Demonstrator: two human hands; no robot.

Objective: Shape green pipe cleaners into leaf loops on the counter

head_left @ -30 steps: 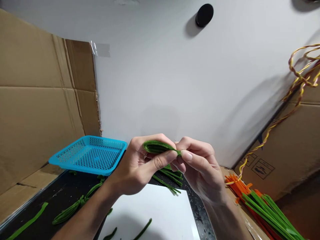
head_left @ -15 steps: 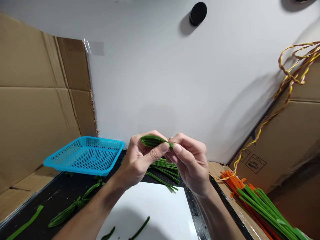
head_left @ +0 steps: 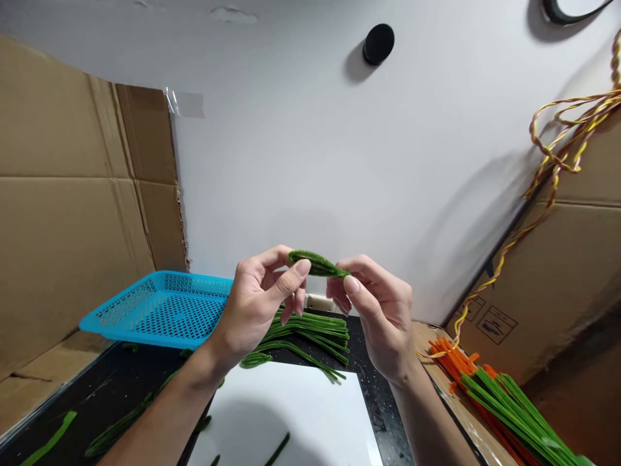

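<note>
Both hands hold a leaf shape made of dark green pipe cleaners (head_left: 319, 264), raised above the work surface. The thumb of my left hand (head_left: 257, 301) presses on its rounded end, with the fingers behind. At the narrow, twisted end, my right hand (head_left: 381, 307) pinches it between thumb and index finger. Beneath the hands lies a bundle of straight green pipe cleaners (head_left: 310, 330), and a smaller looped green piece (head_left: 256, 360) rests by the white sheet (head_left: 310, 408). A short green pipe cleaner (head_left: 278, 448) lies on the sheet.
A blue perforated basket (head_left: 165, 314) stands at the left on the black surface, near a cardboard panel (head_left: 72, 226). Orange pipe cleaners (head_left: 451, 359) and bright green pipe cleaners (head_left: 519, 408) lie at the right. A twisted yellow-brown cord (head_left: 504, 249) hangs there. Another green leaf shape (head_left: 116, 430) lies at left.
My left thumb and fingers have shifted from near the twisted tip to the leaf's rounded end, showing more of it. The hands have moved slightly apart. The view has tilted up a little.
</note>
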